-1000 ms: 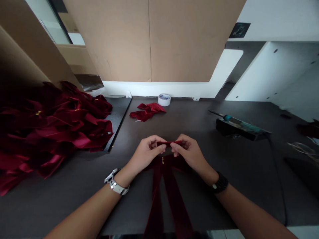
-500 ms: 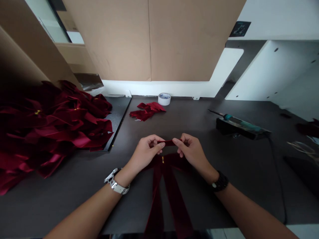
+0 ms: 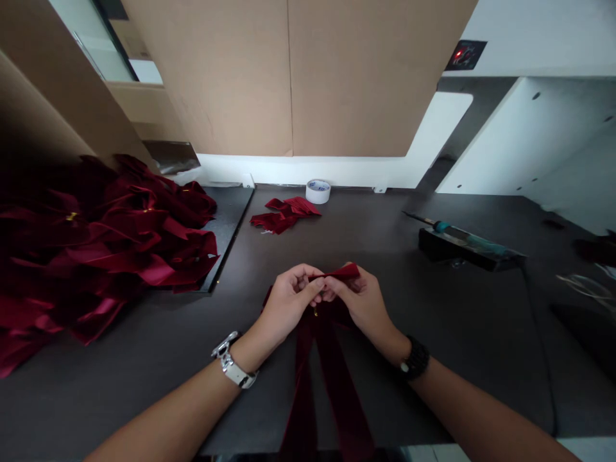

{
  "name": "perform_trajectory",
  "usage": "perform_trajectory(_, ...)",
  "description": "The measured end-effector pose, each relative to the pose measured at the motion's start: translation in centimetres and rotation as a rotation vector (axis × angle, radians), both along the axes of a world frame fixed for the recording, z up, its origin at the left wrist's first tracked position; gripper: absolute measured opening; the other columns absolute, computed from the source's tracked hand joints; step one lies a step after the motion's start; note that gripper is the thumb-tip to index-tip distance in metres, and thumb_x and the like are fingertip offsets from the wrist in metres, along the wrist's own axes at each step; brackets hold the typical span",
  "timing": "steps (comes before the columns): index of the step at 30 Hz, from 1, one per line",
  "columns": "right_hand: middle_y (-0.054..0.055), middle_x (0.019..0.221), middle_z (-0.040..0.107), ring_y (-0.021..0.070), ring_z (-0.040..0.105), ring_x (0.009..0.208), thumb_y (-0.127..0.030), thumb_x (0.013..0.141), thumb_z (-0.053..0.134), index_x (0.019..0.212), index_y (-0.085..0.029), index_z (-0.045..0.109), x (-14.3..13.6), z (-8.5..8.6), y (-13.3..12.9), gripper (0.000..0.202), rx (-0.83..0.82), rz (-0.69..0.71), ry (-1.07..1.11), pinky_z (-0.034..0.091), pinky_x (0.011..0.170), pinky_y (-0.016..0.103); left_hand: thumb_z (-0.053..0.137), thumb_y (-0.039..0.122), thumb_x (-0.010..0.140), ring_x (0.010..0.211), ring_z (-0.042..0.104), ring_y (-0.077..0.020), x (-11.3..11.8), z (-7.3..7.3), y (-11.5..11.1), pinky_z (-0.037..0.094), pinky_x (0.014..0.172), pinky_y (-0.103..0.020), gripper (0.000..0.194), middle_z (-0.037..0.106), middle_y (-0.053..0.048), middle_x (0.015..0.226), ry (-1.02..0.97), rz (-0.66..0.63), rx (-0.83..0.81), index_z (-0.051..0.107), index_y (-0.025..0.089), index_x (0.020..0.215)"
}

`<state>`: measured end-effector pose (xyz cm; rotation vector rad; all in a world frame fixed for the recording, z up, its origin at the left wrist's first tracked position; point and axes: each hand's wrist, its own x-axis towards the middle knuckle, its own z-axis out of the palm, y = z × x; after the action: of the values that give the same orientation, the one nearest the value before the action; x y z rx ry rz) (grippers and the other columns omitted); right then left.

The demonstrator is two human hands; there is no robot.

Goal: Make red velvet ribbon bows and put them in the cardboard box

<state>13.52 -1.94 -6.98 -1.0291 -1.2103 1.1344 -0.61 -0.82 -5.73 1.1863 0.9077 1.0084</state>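
Between my two hands is a small dark red velvet ribbon piece (image 3: 345,272), pinched by the fingertips of both. My left hand (image 3: 293,295) grips its left part, thumb on top. My right hand (image 3: 360,296) presses close against the left, thumb and fingers closed on the same piece, whose end sticks up past the knuckles. Directly below lies a dark red velvet bow (image 3: 339,385), its two long tails running toward the table's front edge. A small gold bit shows at its centre; my hands partly cover its loops.
A large heap of red ribbon bows (image 3: 158,250) fills the left, partly on a black board (image 3: 231,215). Further back lie red ribbon scraps (image 3: 283,215) and a tape roll (image 3: 318,191). A soldering iron (image 3: 462,237) rests on a black stand at right, its cord trailing forward.
My hands have come together, and the ribbon strip stretched between them is now bunched, with one end standing up at the right. A red light now shows on the wall panel.
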Motion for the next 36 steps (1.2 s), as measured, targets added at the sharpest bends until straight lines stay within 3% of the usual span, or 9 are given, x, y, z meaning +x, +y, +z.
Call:
perform_trajectory(5,0.003,0.053,0.063,0.0134,0.06,0.045,-0.063,0.078,0.058,0.067,-0.017,0.058,0.2,-0.4,0.2,0.048,-0.08,-0.012,0.055,0.054,0.051,0.027,0.068,0.034,0.073,0.052,0.049,-0.0068,0.1,0.0,0.1,0.038,0.052,-0.019,0.023,0.056,0.004,0.058,0.001,0.031,-0.009,0.06,0.013,0.08)
perform_trajectory(10,0.008,0.058,0.064,0.0152,0.062,0.051,-0.071,0.083,0.042,0.064,-0.015,0.058,0.5,-1.0,0.6,0.061,-0.119,0.092,0.157,0.054,0.055,0.03,0.07,0.034,0.072,0.051,0.048,-0.0063,0.0,-0.1,0.2,0.037,0.052,-0.019,0.024,0.056,0.004,0.06,-0.023,0.049,-0.015,0.061,0.013,0.079)
perform_trajectory(14,0.002,0.069,0.066,0.0139,0.065,0.062,-0.059,0.079,0.061,0.091,-0.019,0.059,0.2,-0.9,0.4,0.042,-0.049,0.161,0.157,0.054,0.063,0.028,0.07,0.034,0.072,0.052,0.048,-0.0061,-0.1,-0.3,0.3,0.038,0.052,-0.019,0.025,0.057,0.004,0.062,-0.064,0.055,-0.012,0.06,0.013,0.08)
perform_trajectory(20,0.001,0.066,0.065,0.0128,0.062,0.061,-0.039,0.078,0.067,0.078,-0.019,0.062,0.0,-0.3,0.1,0.021,0.036,-0.011,-0.001,0.052,0.063,0.027,0.063,0.037,0.08,0.056,0.05,-0.0086,-0.3,-0.2,0.4,0.042,0.056,-0.022,0.024,0.057,0.002,0.066,0.033,-0.009,0.068,0.057,0.015,0.084)
perform_trajectory(24,0.0,0.064,0.064,0.0123,0.059,0.06,-0.04,0.079,0.066,0.074,-0.019,0.061,1.4,0.0,0.8,0.022,0.039,-0.051,-0.003,0.049,0.064,0.027,0.065,0.039,0.08,0.08,0.058,-0.0158,-2.3,0.4,1.1,0.047,0.074,-0.03,0.033,0.06,-0.002,0.087,0.348,-0.211,0.348,0.052,0.019,0.103)
perform_trajectory(27,0.001,0.067,0.063,0.0123,0.058,0.063,-0.043,0.078,0.067,0.075,-0.018,0.062,2.8,0.3,1.3,0.025,-0.056,0.087,-0.01,0.048,0.067,0.028,0.075,0.042,0.071,0.097,0.053,-0.0235,-3.9,0.5,1.6,0.043,0.085,-0.038,0.042,0.058,-0.005,0.103,0.8,-0.418,0.593,0.056,0.022,0.103)
perform_trajectory(29,0.002,0.079,0.065,0.0131,0.059,0.072,-0.041,0.077,0.068,0.08,-0.018,0.064,3.5,0.7,1.4,0.024,-0.121,0.243,-0.053,0.048,0.073,0.03,0.074,0.035,0.071,0.096,0.052,-0.0247,-4.3,0.4,1.6,0.042,0.083,-0.038,0.033,0.056,-0.005,0.1,0.974,-0.448,0.655,0.057,0.021,0.095)
perform_trajectory(33,0.007,0.115,0.056,0.0181,0.058,0.099,-0.04,0.078,0.068,0.081,-0.017,0.065,3.7,1.4,1.1,0.023,-0.121,0.479,-0.224,0.044,0.091,0.035,0.063,0.022,0.077,0.082,0.054,-0.0176,-3.7,0.5,1.4,0.041,0.075,-0.03,0.018,0.057,-0.001,0.09,0.842,-0.422,0.619,0.051,0.019,0.09)
perform_trajectory(36,0.007,0.11,0.056,0.0194,0.057,0.1,-0.042,0.081,0.065,0.083,-0.017,0.064,3.5,1.6,0.9,0.025,-0.094,0.572,-0.288,0.043,0.093,0.036,0.061,0.023,0.079,0.071,0.051,-0.013,-3.1,0.9,1.3,0.04,0.067,-0.025,0.018,0.057,0.002,0.084,0.694,-0.43,0.504,0.046,0.02,0.09)
